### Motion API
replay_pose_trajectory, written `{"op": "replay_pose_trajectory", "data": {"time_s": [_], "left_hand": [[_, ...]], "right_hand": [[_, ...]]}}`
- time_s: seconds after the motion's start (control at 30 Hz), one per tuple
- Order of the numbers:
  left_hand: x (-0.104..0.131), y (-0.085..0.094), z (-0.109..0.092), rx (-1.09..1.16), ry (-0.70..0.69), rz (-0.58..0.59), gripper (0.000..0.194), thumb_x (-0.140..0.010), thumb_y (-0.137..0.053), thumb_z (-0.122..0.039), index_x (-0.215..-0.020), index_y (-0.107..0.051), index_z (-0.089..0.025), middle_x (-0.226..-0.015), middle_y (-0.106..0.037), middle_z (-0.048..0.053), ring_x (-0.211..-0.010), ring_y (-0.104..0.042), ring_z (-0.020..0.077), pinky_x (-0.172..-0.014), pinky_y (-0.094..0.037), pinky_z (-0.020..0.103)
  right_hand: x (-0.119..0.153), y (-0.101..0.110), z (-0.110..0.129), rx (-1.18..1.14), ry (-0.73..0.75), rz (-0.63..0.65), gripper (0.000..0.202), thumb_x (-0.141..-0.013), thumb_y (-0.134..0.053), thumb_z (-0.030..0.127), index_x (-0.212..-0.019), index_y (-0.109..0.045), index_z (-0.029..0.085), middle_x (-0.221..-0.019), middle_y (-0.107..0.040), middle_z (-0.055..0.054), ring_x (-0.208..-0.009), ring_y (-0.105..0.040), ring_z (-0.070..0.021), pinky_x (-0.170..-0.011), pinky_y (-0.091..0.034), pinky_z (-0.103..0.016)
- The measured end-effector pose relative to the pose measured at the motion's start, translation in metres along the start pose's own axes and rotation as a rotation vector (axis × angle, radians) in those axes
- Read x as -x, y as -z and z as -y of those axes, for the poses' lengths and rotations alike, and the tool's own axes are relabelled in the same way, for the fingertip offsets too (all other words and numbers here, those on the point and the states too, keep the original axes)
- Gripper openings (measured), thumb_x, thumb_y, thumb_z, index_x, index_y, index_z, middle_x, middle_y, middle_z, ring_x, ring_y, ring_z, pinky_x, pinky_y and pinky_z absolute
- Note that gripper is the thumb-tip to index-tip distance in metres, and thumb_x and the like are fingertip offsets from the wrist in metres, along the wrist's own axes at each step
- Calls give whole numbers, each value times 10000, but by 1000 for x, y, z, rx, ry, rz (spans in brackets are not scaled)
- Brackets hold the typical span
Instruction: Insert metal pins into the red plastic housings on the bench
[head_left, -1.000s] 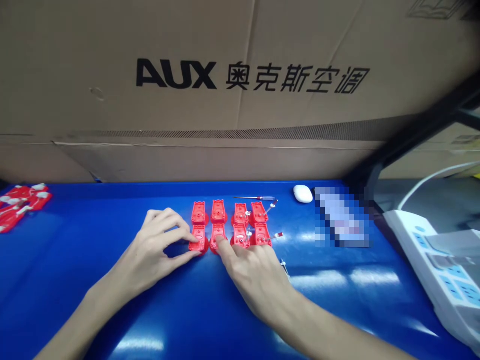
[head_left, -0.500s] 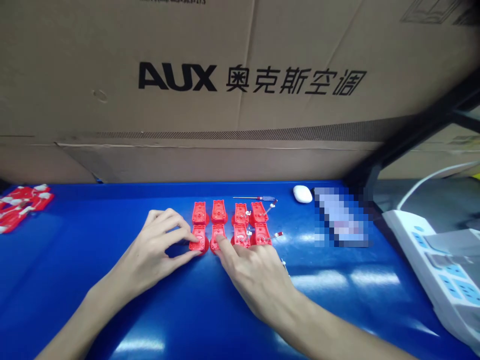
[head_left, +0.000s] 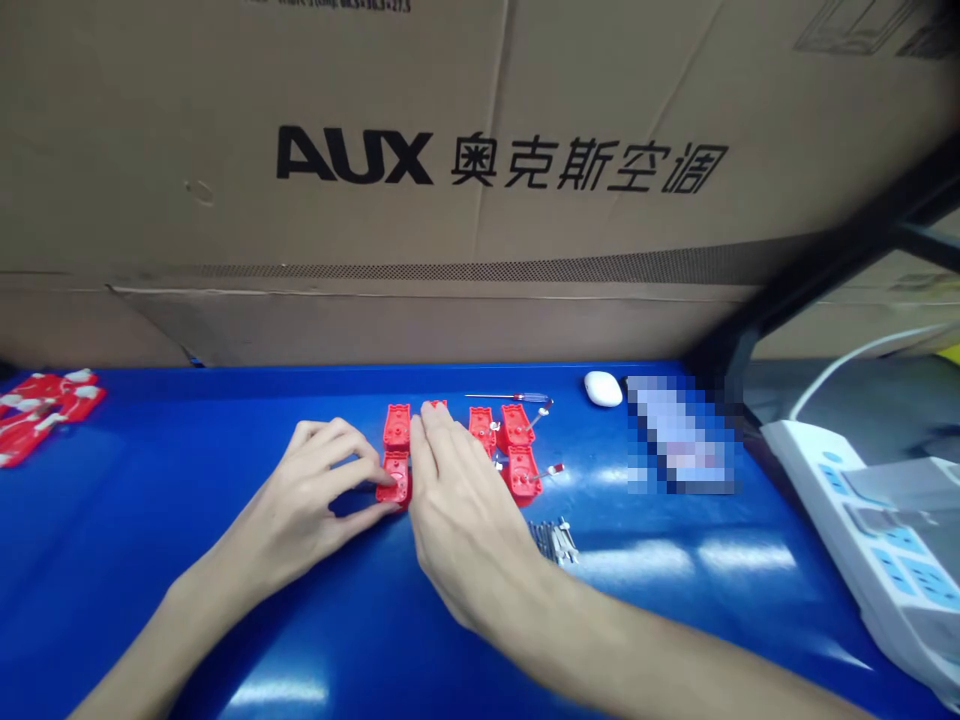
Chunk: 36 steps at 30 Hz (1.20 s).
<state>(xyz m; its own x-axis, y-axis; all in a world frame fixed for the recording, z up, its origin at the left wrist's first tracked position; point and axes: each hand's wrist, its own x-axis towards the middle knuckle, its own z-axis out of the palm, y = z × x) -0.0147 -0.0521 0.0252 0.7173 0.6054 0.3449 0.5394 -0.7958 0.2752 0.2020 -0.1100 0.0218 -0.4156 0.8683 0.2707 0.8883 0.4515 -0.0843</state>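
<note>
Several red parts (head_left: 517, 428) stand in two rows on the blue table (head_left: 352, 625), between and just beyond the hands. The left hand (head_left: 311, 500) grips the near left part (head_left: 394, 470), thumb at its front edge and a fingertip on its top; the other fingers curl loosely above the table. The right hand (head_left: 461, 500) is open and flat, its fingers straight and pressed together, pointing away from the body. It lies across the second column and hides most of it; only the top edge of the far part (head_left: 439, 404) there shows past the fingertips. Whether the palm touches what is beneath cannot be told. The far left part (head_left: 397, 426) is uncovered, right behind the one in the left hand.

Thin leads (head_left: 541, 415) with reddish ends stick out to the right from the last column. Grey pieces (head_left: 555, 542) lie in a small bunch near the right wrist. Behind the rows lies a screwdriver (head_left: 517, 397); to its right are a white case (head_left: 603, 388) and a blurred-out phone (head_left: 679, 440). A power strip (head_left: 814, 450) is at the far right, a red and white bundle (head_left: 49, 412) at the far left. A carton (head_left: 450, 230) marked AUX rises behind the table.
</note>
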Motion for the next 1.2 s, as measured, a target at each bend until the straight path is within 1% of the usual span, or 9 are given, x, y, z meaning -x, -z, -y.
{"op": "replay_pose_trajectory", "data": {"time_s": [0.13, 0.33, 0.47, 0.6, 0.73, 0.8, 0.9, 1.07, 1.2], "left_hand": [[0, 0, -1, -4, -17, -13, 42, -1059, -743, -263, -1046, -706, -246, -1019, -743, 25, -1017, -657, 226, -970, -397, 419], [0, 0, -1, -4, -17, -10, 52, -1054, -751, -258, -1047, -702, -240, -1030, -739, 28, -1021, -655, 230, -969, -399, 418], [0, 1, -1, -7, -29, -8, 64, -1052, -759, -249, -1051, -696, -241, -1030, -734, 21, -1018, -653, 223, -955, -390, 415], [-1, 1, 0, -9, -36, -9, 68, -1057, -756, -262, -1042, -694, -237, -1030, -734, 24, -1019, -652, 224, -954, -391, 417], [0, 2, 0, 4, -29, -5, 55, -1055, -759, -261, -1069, -709, -241, -1049, -731, 25, -1021, -646, 224, -961, -398, 422], [1, 2, 0, 5, -16, 7, 81, -1043, -780, -275, -1085, -718, -244, -1059, -727, 23, -1019, -641, 224, -958, -398, 425], [1, 2, -2, 16, -7, -4, 104, -1028, -803, -287, -1095, -732, -252, -1060, -727, 18, -1019, -644, 225, -959, -407, 427], [-1, 2, -12, 20, -10, -84, 137, -1001, -819, -248, -1117, -746, -251, -1090, -742, 30, -1041, -658, 239, -949, -442, 423], [-2, 1, -19, 24, -33, -123, 167, -978, -824, -187, -1115, -747, -243, -1085, -752, 38, -1048, -666, 247, -937, -459, 422]], "right_hand": [[-6, -1, -1, -6, 15, 143, 750, -921, -615, 90, -1614, -443, -138, -1718, -389, -353, -1633, -411, -427, -1359, -364, -517], [-6, 2, 0, 8, -11, 146, 683, -956, -586, 101, -1606, -497, -91, -1682, -478, -313, -1577, -512, -391, -1315, -442, -471], [-4, 3, 1, 3, -2, 124, 688, -957, -585, 91, -1607, -482, -111, -1689, -464, -324, -1589, -494, -397, -1327, -427, -468], [9, 9, 2, -5, 46, 2, 672, -959, -541, 83, -1599, -487, -113, -1678, -485, -315, -1572, -518, -395, -1294, -478, -486], [38, 20, 1, -51, 98, -253, 536, -988, -482, 71, -1484, -648, -45, -1513, -692, -241, -1400, -694, -337, -1126, -622, -429], [55, 22, -2, -77, 99, -329, 452, -1013, -482, 96, -1376, -742, 24, -1362, -797, -177, -1217, -788, -300, -999, -670, -404], [76, 20, -12, -81, 50, -354, 372, -1035, -512, 120, -1281, -789, 90, -1178, -854, -110, -1005, -823, -275, -892, -682, -422], [87, 10, -32, -52, 36, -387, 313, -1040, -599, 86, -1305, -765, 66, -1188, -832, -146, -1044, -793, -287, -886, -674, -416], [86, 4, -39, -9, 23, -351, 318, -1040, -613, 73, -1332, -738, 53, -1115, -818, -155, -956, -793, -264, -778, -677, -376]]}}
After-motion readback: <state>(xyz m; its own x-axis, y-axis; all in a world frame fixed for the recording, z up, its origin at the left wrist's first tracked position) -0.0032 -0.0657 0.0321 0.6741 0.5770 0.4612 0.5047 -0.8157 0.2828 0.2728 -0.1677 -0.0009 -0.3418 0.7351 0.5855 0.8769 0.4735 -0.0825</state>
